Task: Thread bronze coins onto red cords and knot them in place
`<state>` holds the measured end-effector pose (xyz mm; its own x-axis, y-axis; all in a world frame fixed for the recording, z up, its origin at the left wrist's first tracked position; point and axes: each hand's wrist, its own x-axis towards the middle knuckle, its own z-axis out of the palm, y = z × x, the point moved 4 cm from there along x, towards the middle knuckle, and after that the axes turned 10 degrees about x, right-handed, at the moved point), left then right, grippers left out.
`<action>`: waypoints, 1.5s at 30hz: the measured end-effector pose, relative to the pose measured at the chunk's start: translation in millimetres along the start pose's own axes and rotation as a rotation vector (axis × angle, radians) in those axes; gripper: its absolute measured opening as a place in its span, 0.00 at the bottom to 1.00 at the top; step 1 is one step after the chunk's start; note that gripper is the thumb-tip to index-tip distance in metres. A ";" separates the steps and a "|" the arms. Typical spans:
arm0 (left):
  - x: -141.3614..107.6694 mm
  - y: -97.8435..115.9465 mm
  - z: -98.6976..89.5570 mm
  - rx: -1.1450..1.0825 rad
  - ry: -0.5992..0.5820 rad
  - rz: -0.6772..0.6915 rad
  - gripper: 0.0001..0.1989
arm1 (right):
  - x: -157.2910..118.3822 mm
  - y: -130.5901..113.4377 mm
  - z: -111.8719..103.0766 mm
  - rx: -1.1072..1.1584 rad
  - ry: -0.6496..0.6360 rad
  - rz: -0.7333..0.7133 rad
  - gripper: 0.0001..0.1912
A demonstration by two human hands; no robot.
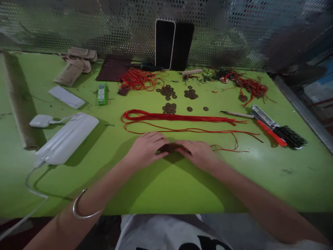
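Both hands meet near the middle of the green table, just in front of the red cords. My left hand (147,148) is closed on a small dark brown coin piece (171,148), held between thumb and fingers. From the other side my right hand (198,152) pinches the same piece and a red cord, whose loose ends (229,150) trail out to the right. Behind the hands lies a long looped bundle of red cords (177,117). Small piles of round brown coins (169,108) with holes sit beyond it. Fingers partly hide the held piece.
At the left are a white power bank (67,139), a green box (102,94) and a paper strip (67,97). A phone (164,44) leans on the mesh. Tangled red cord (137,79) lies behind; a brush (290,136) and orange-handled tool (272,133) lie right.
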<state>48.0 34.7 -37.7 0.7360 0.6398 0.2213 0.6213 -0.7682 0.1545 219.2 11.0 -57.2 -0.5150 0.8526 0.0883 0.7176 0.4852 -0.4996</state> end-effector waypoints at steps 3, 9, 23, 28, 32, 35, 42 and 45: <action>0.1 0.2 -1.4 0.000 0.010 -0.001 0.10 | -0.1 0.1 -2.2 0.042 0.028 -0.024 0.13; 0.1 2.9 -5.3 0.029 0.112 0.028 0.09 | 0.8 1.5 -5.7 0.143 0.044 0.073 0.17; -1.4 2.9 -11.4 0.045 0.213 0.010 0.10 | 0.5 0.2 -12.0 0.237 0.072 0.036 0.14; -1.3 5.1 -14.0 0.063 0.249 0.023 0.09 | 0.2 -1.6 -15.4 0.260 0.134 0.019 0.13; -1.3 7.3 -16.5 0.067 0.280 0.027 0.09 | -1.0 -1.9 -17.9 0.346 0.188 -0.023 0.12; -0.9 6.8 -18.0 0.079 0.295 0.004 0.10 | -1.8 -1.3 -20.4 0.405 0.224 -0.026 0.11; 0.5 1.9 -8.7 0.023 0.259 0.005 0.12 | -0.8 -0.5 -19.8 0.435 0.237 -0.014 0.10; 1.8 0.0 -1.8 -0.059 0.209 -0.027 0.15 | -0.4 -2.7 -15.3 0.427 0.224 -0.030 0.12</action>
<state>48.8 35.8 -35.6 0.6436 0.6462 0.4101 0.6187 -0.7547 0.2182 224.7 12.3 -42.8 -0.3851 0.8830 0.2685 0.4230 0.4274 -0.7990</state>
